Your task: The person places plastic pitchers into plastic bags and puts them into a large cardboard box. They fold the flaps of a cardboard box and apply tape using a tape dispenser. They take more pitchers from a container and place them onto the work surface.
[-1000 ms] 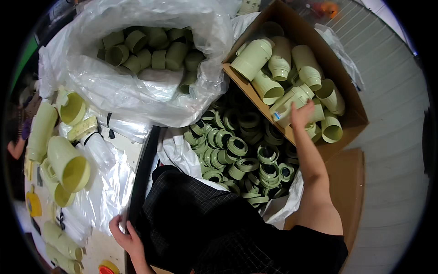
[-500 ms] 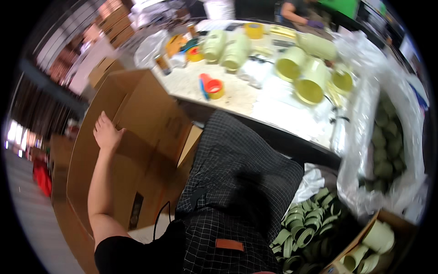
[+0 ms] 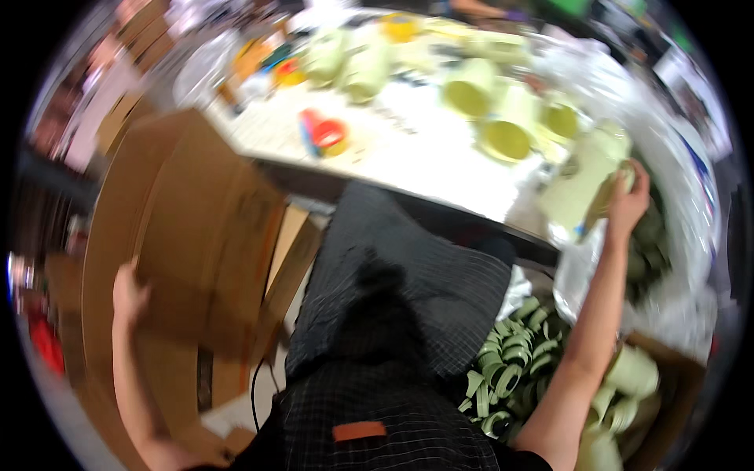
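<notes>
A large open cardboard box (image 3: 212, 243) stands on my left. My left hand (image 3: 129, 294) rests against its inner left side; its fingers are blurred and partly hidden, so their grip is unclear. At the right, my right hand (image 3: 630, 206) grips a pale green cylindrical container (image 3: 577, 184), held tilted over the table's right end beside a clear plastic bag (image 3: 683, 228). More pale green containers (image 3: 509, 133) lie on the white table (image 3: 424, 165), several with their openings toward me. A small red and yellow cup-like piece (image 3: 330, 137) sits near the table's left end.
Dark green parts (image 3: 650, 243) fill the plastic bag. Below it, a smaller cardboard box (image 3: 679, 392) holds pale green pieces. Curved green pieces (image 3: 510, 353) are heaped low beside the dark apron (image 3: 393, 314). Another person's arm (image 3: 475, 8) shows beyond the table.
My right hand has come into view at the right, holding the pale green container. My left hand has moved down along the box. The whole view has shifted and blurred.
</notes>
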Demonstrator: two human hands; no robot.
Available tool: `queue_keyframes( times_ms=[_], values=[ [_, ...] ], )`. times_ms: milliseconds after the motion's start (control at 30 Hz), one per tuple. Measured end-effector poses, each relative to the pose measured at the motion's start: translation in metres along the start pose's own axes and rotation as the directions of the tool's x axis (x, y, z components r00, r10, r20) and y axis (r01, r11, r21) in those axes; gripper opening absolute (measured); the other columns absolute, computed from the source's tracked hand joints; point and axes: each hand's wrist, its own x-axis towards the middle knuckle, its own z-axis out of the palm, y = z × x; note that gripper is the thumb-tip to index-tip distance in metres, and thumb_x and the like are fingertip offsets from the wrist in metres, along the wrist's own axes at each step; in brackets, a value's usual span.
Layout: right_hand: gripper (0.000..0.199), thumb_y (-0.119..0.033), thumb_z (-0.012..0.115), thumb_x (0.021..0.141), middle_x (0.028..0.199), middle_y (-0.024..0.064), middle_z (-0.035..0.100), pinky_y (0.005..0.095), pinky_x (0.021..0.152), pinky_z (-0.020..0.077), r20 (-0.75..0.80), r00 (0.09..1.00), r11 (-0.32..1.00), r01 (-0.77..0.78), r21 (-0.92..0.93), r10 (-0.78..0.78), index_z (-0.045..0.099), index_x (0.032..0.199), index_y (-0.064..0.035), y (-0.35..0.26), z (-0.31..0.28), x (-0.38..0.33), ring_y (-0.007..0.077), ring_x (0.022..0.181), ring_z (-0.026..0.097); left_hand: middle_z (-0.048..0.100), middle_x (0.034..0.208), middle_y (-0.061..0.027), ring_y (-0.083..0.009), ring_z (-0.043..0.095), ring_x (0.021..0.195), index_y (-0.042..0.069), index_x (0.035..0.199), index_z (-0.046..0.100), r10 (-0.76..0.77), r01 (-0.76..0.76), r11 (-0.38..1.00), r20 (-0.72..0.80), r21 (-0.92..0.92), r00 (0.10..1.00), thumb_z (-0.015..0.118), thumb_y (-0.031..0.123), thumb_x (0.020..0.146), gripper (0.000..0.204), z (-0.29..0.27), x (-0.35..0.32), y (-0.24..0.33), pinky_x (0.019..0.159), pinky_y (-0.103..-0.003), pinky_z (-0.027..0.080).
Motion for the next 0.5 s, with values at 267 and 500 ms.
queue_keyframes(
  times_ms=[267,500],
  values=[
    [0.054,-0.024,0.073,0.089,0.125,0.0187,0.059,0.0412,0.102,0.0431,0.451,0.887,0.995,0.083,0.063,-0.102,0.054,0.133,-0.0011,-0.164,0.212,-0.066,0.0334,0.117,0.055,0.068,0.1,-0.015,-0.0318,0.066,0.087,0.007,0.126,0.063,-0.378,0.405,0.892,-0.159,0.2,0.912,0.076,0.008,0.073,0.054,0.033,-0.043,0.072,0.079,-0.042,0.053],
    [0.051,-0.011,0.077,0.073,0.118,0.0134,0.06,0.0439,0.1,0.0421,0.778,0.182,0.794,0.026,0.607,-0.601,0.06,0.121,-0.0066,-0.321,0.271,-0.238,0.0322,0.115,0.055,0.058,0.128,-0.0166,-0.0357,0.054,0.121,0.006,0.13,0.053,-0.045,0.107,0.943,0.199,-0.315,0.979,0.071,0.016,0.082,0.052,0.192,-0.092,0.143,0.105,-0.046,0.042]
  ],
)
